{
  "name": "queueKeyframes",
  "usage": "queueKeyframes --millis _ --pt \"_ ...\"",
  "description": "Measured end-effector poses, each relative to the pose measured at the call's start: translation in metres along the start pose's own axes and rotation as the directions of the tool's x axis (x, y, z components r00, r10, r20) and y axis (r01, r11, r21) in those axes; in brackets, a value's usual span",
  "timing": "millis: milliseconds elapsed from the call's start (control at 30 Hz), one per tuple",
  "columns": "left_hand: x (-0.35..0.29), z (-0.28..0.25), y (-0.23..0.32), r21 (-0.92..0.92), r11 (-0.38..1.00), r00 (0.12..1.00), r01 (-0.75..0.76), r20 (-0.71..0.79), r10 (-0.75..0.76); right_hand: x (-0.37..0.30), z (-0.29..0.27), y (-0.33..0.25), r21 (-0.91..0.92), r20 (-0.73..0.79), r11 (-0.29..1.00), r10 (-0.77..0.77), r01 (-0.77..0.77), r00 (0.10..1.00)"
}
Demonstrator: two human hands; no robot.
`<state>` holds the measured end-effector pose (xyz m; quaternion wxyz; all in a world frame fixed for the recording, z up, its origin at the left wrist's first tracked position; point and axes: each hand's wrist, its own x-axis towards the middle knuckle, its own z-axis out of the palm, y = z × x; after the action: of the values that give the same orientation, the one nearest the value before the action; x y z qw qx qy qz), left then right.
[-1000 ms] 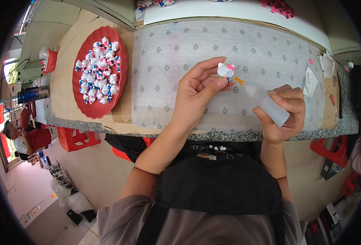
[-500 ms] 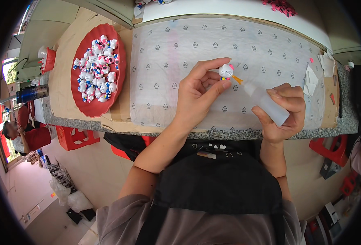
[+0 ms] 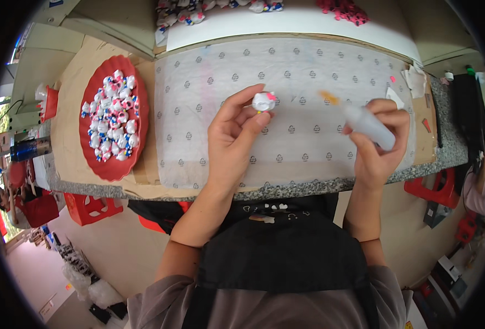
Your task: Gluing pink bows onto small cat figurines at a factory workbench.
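Between the thumb and fingers of my left hand [image 3: 234,129] is a small white cat figurine [image 3: 264,102] with a pink bow. It is raised over the printed paper sheet [image 3: 226,164] on the table. My right hand [image 3: 382,137] is wrapped round a translucent squeeze bottle [image 3: 369,125] with an orange nozzle [image 3: 328,97]. The bottle tilts up to the left, and its tip is blurred and well apart from the figurine. Left of the sheet, a red scalloped plate [image 3: 91,156] carries many similar white, pink and blue figurines [image 3: 111,118].
More figurines [image 3: 187,15] and a pile of pink pieces [image 3: 344,11] lie on the white shelf [image 3: 286,24] at the back. A crumpled tissue [image 3: 415,82] rests at the right. Red stools [image 3: 91,208] stand below the granite table edge [image 3: 286,189]. Another person [image 3: 26,203] is at the far left.
The bottle's nozzle has drawn away from the figurine, widening the gap between my hands. My left hand with the figurine appears further left. The whole view has shifted a little.
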<state>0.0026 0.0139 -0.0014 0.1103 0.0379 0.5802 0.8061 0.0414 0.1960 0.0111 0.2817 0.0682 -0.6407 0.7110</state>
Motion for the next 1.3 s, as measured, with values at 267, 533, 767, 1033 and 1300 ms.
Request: queueKeyframes --millis 267,533,767,1033,1300 --pt "-0.001 0.001 0.006 -0.096 0.995 1.0 0.004 0.03 -0.001 0.112 -0.029 0.042 -0.589 0.095 0.788 0.289 -0.18 0.952" --pt "-0.003 -0.006 0.007 -0.178 0.983 0.998 0.055 0.042 -0.048 0.152 -0.005 0.08 -0.924 0.342 0.203 0.067 0.323 0.937" --pt "-0.004 -0.006 0.009 -0.274 0.959 0.997 0.066 0.054 -0.053 0.08 0.022 0.016 -0.534 0.181 0.828 0.308 -0.17 0.934" --pt "-0.003 -0.007 0.007 -0.183 0.982 0.998 0.053 0.047 -0.045 0.011 0.033 0.002 0.049 0.132 0.879 0.466 -0.475 0.875" --pt "-0.004 -0.005 -0.003 0.119 0.983 0.985 -0.14 0.116 0.126 -0.001 0.041 0.003 -0.006 0.146 0.872 0.485 -0.49 0.862"
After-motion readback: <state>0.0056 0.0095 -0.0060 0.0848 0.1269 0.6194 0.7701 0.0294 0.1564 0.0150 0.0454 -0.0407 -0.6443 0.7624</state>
